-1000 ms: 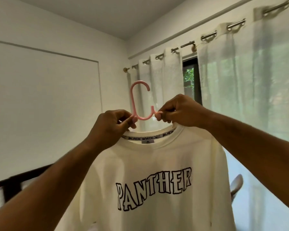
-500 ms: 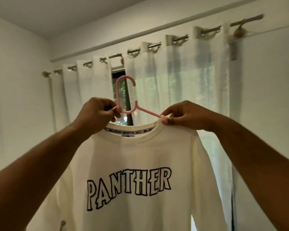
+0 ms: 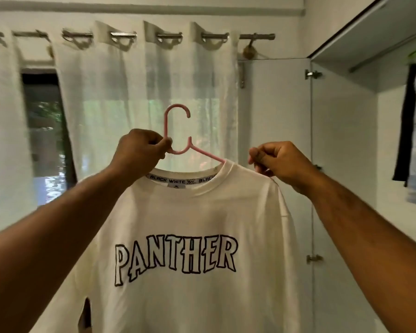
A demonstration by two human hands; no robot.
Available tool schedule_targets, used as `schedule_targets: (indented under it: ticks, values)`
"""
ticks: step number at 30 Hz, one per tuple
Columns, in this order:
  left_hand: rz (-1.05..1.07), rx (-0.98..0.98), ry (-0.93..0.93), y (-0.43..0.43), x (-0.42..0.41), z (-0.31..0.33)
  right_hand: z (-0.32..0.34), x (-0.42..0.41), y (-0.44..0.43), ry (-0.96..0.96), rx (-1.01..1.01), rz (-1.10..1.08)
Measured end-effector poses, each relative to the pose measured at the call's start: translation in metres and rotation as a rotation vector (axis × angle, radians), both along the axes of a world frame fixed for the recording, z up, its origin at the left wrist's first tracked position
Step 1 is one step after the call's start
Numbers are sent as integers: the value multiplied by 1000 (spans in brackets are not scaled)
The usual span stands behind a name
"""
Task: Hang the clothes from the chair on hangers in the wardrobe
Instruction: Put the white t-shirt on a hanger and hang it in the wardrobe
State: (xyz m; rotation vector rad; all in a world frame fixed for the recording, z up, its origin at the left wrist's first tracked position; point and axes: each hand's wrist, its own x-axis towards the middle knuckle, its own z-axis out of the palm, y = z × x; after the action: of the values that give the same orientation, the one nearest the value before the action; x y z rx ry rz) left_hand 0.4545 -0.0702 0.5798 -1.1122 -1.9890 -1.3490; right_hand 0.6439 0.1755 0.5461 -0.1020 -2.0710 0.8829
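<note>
Two white curtain panels (image 3: 135, 92) cover the window wall; one open wardrobe (image 3: 346, 152) stands at the right edge. One white shirt (image 3: 190, 212) hangs on one pink hanger (image 3: 205, 154), held up before the curtain panels. The left hand (image 3: 139, 152) grips the hanger neck; the right hand (image 3: 279, 162) pinches the shirt shoulder.

Carrying the white T-shirt (image 3: 178, 212) on the pink hanger (image 3: 166, 123); holding dark and pale garments (image 3: 404, 121) inside the wardrobe (image 3: 341, 152) at right.
</note>
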Motion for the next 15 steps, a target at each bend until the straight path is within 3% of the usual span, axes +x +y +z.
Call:
schedule_targets:
  ticks: [4,15]
  values:
    - [-91,20,62,74,-51,5,8,-18,49,-284,197,-148]
    - [-308,-141,43,268,-143,30,32,-75,188,-112,229,-602]
